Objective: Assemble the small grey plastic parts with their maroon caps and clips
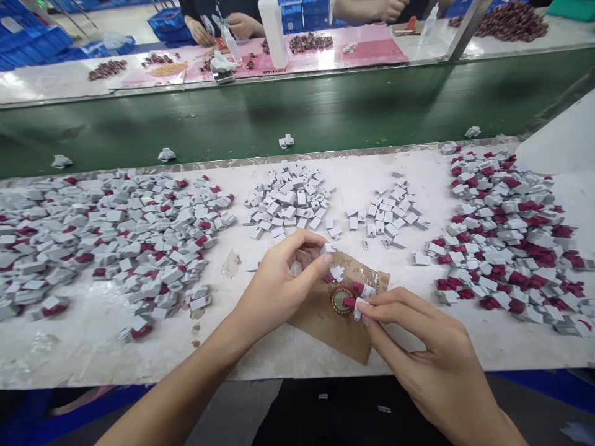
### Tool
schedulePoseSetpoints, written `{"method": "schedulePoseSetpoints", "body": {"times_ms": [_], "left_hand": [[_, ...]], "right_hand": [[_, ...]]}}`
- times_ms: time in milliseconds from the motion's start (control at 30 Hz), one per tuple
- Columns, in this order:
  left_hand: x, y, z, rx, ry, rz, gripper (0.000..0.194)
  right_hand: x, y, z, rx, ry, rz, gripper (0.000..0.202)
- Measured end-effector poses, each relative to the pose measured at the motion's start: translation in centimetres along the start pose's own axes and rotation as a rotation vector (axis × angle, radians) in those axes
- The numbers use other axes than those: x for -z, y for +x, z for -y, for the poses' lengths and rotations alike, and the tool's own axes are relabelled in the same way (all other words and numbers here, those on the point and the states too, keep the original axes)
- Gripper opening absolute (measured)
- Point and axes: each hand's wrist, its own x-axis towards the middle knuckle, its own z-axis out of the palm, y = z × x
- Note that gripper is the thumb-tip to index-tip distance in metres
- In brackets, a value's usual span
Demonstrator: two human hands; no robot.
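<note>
Over the brown cardboard piece [325, 319], my left hand [290, 282] pinches a small white part [328, 248] between thumb and fingertips. My right hand [418, 341] holds a white and dark-red part [357, 308] by its white end, and the red end points left over a round, gold-rimmed cap [341, 300]. Just behind it lies another white and red part [365, 289]. A further white and red piece [336, 273] rests on the cardboard between my hands.
Mixed white and red parts are heaped at left [116, 223] and right [515, 235]. Two white piles [292, 198] [393, 210] lie behind the cardboard. Beyond runs a green conveyor [223, 127] with several white parts. People's hands and a white bottle [274, 34] are across it.
</note>
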Motion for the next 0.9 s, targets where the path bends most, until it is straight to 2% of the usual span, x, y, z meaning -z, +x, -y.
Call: {"method": "schedulePoseSetpoints", "body": {"times_ms": [133,300,433,600,733,900], "left_hand": [[-0.1,0.3,-0.4,0.044,-0.147,0.025,0.018],[-0.7,1.0,-1.9,0.103,-0.351,0.157,0.018],[-2.0,1.7,-2.7,0.094,-0.535,0.26,0.021],[-3.2,2.1,-2.7,0.098,-0.601,0.3,0.02],[-3.3,2.1,-2.6,0.115,-0.635,0.289,0.028],[-3.3,2.1,-2.7,0.138,-0.594,0.272,0.024]], "right_hand": [[0.9,0.2,0.1,-0.127,0.109,-0.025,0.015],[2.5,1.9,-1.6,-0.338,0.463,-0.183,0.01],[2.3,3.5,-2.7,-0.374,0.689,-0.258,0.004],[1.6,4.1,-2.5,-0.385,0.73,-0.242,0.004],[1.5,4.2,-2.4,-0.392,0.769,-0.254,0.005],[1.6,4.2,-2.7,-0.378,0.685,-0.244,0.013]]}}
